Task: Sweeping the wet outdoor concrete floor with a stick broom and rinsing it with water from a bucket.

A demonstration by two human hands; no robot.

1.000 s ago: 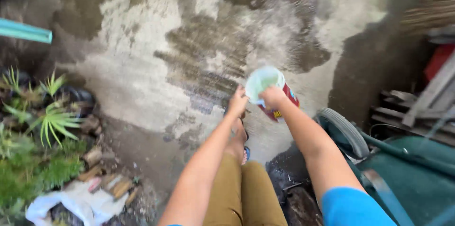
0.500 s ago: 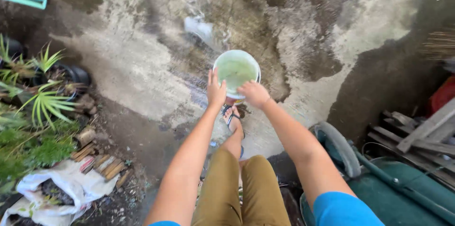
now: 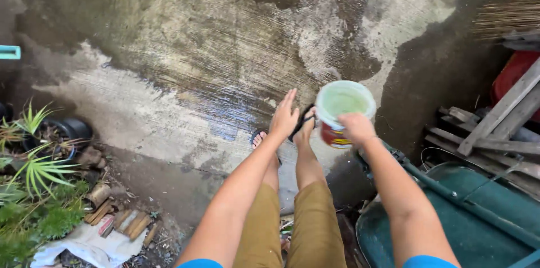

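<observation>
Head view, nearest: we see our two bare forearms reaching forward over tan shorts [image 3: 292, 228], blue sleeves at the bottom edge.
Green tub: a dark green tub [image 3: 450, 223] sits just beside our right arm, low right.
Plants: spiky green plants [image 3: 34, 183] and a black pot [image 3: 70, 130] stand at the left, with short wood pieces [image 3: 121, 220] and a white sheet [image 3: 84, 245] near them.
Right hand: our right hand [image 3: 355, 127] has its grip wrapped over the near rim of a small bucket [image 3: 343, 107], pale green inside, red and white outside, held upright above the floor just right of our feet.
Left hand: our left hand [image 3: 286, 116] is spread flat, fingers straight, holding nothing, apart from the bucket.
Feet: sandalled feet [image 3: 304, 124] show between the hands.
Floor: wet, patchy concrete floor [image 3: 197, 65] stretches beyond.
Far right: grey planks [image 3: 500, 116] and a straw broom [image 3: 509, 15].
</observation>
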